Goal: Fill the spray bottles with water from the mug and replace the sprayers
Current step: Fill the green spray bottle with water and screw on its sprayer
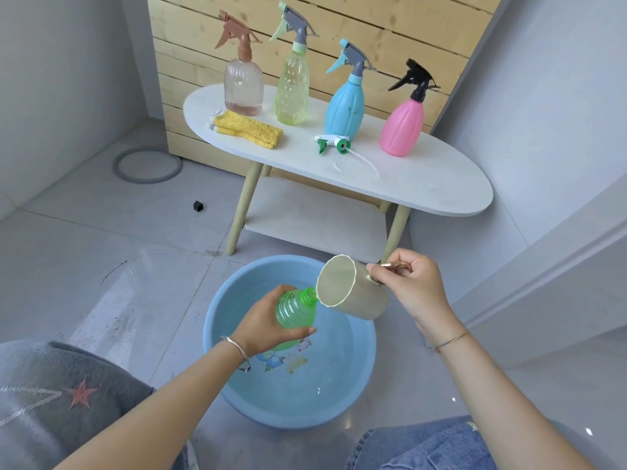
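While the left hand (265,322) is gripping the green bottle (293,308) around its ribbed body, fingers and thumb curled round it, the bottle is leaning with its open neck pointing up and to the right, above the blue basin (234,374) on the floor. The right hand (414,290) is pinching the metal handle of the cream mug (356,298), fingers curled round it, and is tipping the mug so its rim is sitting just at the bottle's neck. Whether water is running out cannot be told. The basin is holding shallow water.

Beyond the basin, the white oval table (427,188) is carrying four more bottles with their sprayers on, standing upright in a row: a clear bottle (243,91) with a brown sprayer, a yellow-green bottle (291,91), a blue bottle (343,108) and a pink bottle (402,128) with a black sprayer. A loose white and green sprayer (334,144) is lying on its side in front of the blue bottle, its tube trailing to the right. A folded yellow cloth (249,128) is lying in front of the clear bottle.
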A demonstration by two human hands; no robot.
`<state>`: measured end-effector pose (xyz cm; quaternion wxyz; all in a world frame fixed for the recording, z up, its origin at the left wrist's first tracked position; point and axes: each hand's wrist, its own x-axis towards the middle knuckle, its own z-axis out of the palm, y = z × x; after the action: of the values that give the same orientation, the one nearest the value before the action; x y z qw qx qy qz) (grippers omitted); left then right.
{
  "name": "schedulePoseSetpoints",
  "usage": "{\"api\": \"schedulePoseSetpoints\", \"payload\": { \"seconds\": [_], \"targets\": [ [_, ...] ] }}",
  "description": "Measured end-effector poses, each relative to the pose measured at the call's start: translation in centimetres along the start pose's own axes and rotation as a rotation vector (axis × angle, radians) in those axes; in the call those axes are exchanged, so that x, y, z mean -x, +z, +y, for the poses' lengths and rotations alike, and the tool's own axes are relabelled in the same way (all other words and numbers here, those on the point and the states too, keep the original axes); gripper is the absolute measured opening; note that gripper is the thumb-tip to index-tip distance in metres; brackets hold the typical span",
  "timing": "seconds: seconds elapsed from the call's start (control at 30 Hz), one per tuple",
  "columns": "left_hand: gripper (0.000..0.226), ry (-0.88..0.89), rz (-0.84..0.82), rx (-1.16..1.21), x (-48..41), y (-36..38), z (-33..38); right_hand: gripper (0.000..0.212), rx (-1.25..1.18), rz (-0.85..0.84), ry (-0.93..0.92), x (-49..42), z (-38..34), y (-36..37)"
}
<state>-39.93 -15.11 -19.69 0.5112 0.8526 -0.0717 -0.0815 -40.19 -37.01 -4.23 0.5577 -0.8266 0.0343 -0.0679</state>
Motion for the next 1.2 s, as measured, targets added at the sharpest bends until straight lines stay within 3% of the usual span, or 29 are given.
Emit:
{"api": "schedulePoseSetpoints", "payload": {
  "seconds": [1.2],
  "targets": [
    [0.072, -0.024, 0.005, 0.003, 0.0, 0.4, -0.6, 0.035, 0.334, 0.012, -0.315, -0.5, -0.9, 1.5]
  ]
}}
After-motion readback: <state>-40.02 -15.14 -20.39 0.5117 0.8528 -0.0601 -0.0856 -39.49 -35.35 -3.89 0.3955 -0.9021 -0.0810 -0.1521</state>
